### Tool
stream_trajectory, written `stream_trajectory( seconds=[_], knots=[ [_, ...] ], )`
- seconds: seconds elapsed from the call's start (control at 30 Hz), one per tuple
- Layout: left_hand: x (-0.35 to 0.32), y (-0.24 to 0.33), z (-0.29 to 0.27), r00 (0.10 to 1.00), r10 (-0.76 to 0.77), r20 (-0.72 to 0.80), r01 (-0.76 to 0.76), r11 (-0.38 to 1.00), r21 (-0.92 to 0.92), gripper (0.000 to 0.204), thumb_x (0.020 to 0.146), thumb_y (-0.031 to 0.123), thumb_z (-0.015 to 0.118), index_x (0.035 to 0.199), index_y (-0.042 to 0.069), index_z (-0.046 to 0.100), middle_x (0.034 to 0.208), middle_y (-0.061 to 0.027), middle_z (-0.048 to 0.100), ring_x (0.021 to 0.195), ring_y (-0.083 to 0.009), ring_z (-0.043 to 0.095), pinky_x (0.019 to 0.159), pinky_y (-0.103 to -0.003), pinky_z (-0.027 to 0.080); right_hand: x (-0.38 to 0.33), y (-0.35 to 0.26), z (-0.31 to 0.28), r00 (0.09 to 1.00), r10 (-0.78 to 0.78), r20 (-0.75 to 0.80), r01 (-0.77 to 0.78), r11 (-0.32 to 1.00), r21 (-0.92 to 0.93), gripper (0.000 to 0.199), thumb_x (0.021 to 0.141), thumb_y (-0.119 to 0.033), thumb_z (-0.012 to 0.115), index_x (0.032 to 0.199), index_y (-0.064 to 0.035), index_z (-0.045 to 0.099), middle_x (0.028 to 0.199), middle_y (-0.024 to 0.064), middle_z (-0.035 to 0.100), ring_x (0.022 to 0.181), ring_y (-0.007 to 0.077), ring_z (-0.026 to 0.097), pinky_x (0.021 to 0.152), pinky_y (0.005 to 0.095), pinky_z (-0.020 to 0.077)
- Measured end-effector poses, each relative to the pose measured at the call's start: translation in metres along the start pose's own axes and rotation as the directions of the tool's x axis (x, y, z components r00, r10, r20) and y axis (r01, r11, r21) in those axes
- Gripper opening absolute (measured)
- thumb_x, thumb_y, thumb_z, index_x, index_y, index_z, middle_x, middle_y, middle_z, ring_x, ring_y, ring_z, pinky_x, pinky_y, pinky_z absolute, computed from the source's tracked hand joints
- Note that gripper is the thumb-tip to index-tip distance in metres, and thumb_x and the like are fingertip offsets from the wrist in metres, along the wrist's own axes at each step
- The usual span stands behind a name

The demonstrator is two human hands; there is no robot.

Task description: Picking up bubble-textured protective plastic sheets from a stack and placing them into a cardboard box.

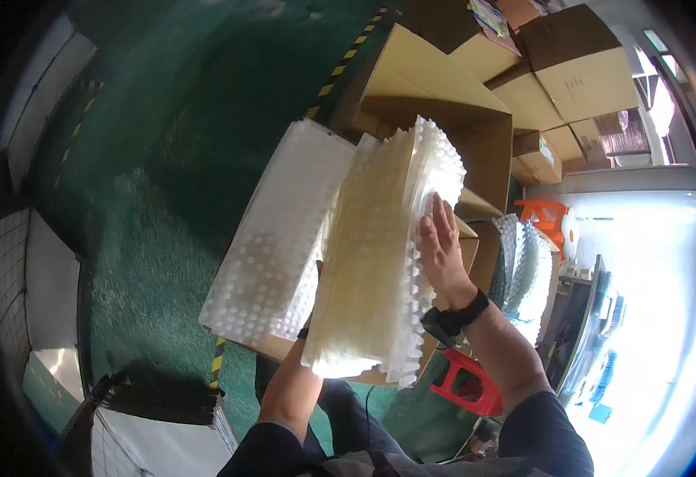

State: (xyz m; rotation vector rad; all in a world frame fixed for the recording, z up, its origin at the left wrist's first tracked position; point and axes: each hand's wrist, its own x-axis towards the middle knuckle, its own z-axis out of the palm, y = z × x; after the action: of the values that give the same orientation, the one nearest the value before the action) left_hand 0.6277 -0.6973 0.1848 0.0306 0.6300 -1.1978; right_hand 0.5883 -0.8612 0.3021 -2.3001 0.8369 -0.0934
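A thick stack of translucent plastic blister trays stands on edge in front of me, between my two hands. Rows of knobs show along its right face. My right hand presses against that face with outstretched fingers, a dark band and a small black device at its wrist. From the left, my left hand supports the stack; its fingers are hidden behind the trays and only the forearm shows. Beside the stack, on the left, lies a flatter pile of white dimpled plastic trays, with a brown cardboard edge below it.
Beyond the stack is an open cardboard box, with more cartons behind it. At right, another box holds upright plastic trays. A red stool and an orange stool stand nearby. Yellow-black tape marks the green floor.
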Motion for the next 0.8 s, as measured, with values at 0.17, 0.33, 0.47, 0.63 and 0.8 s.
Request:
stream_trajectory(
  seconds=[0.17,0.33,0.47,0.63,0.8],
  knots=[
    [-0.046,0.019,-0.037,0.969,0.046,-0.244,-0.054,0.998,-0.026,0.059,0.09,0.049,0.035,0.129,0.005,0.042,0.119,-0.0138,0.053,0.103,-0.0281,0.054,0.087,-0.042,0.046,-0.005,-0.007,0.028,0.996,0.069,-0.057,-0.076,0.99,-0.121,0.066,0.09,-0.039,0.045,0.139,-0.0008,0.023,0.139,0.0325,0.016,0.131,0.0467,0.011,0.106,0.0526,0.0117],
    [-0.091,0.02,-0.069,0.884,0.096,-0.457,-0.09,0.995,0.035,0.059,0.091,0.049,0.033,0.129,0.006,0.041,0.12,-0.0139,0.053,0.103,-0.0287,0.054,0.087,-0.042,0.046,-0.023,-0.018,0.092,0.997,0.033,-0.075,-0.054,0.955,-0.29,0.079,0.078,-0.034,0.063,0.138,-0.0019,0.023,0.138,0.0338,0.01,0.123,0.0537,0.013,0.102,0.0575,0.0179],
    [-0.078,0.023,-0.07,0.899,0.178,-0.4,-0.076,0.963,0.257,0.058,0.091,0.048,0.033,0.13,0.006,0.041,0.122,-0.0144,0.051,0.106,-0.0295,0.052,0.089,-0.044,0.044,-0.033,-0.016,0.118,0.994,-0.012,-0.105,-0.019,0.956,-0.293,0.08,0.076,-0.031,0.065,0.137,-0.0022,0.023,0.138,0.0338,0.011,0.123,0.0534,0.014,0.1,0.0587,0.0199],
    [-0.074,0.019,-0.087,0.934,0.22,-0.281,-0.061,0.874,0.482,0.056,0.092,0.046,0.032,0.13,0.006,0.04,0.125,-0.015,0.049,0.11,-0.0304,0.05,0.092,-0.045,0.042,-0.033,0.017,0.107,0.921,-0.117,-0.371,0.149,0.987,0.059,0.081,0.072,-0.026,0.072,0.135,-0.0049,0.025,0.14,0.0267,0.016,0.123,0.0417,0.026,0.098,0.0538,0.0266],
    [-0.088,0.016,-0.112,0.966,0.213,-0.144,-0.065,0.744,0.665,0.055,0.092,0.044,0.032,0.131,0.006,0.039,0.127,-0.0156,0.046,0.113,-0.0314,0.047,0.095,-0.046,0.04,-0.045,0.036,0.112,0.831,0.232,-0.506,0.107,0.825,0.555,0.085,0.069,-0.029,0.077,0.132,-0.0039,0.026,0.133,0.0132,0.028,0.109,0.0249,0.04,0.089,0.0391,0.0376]
  ],
)
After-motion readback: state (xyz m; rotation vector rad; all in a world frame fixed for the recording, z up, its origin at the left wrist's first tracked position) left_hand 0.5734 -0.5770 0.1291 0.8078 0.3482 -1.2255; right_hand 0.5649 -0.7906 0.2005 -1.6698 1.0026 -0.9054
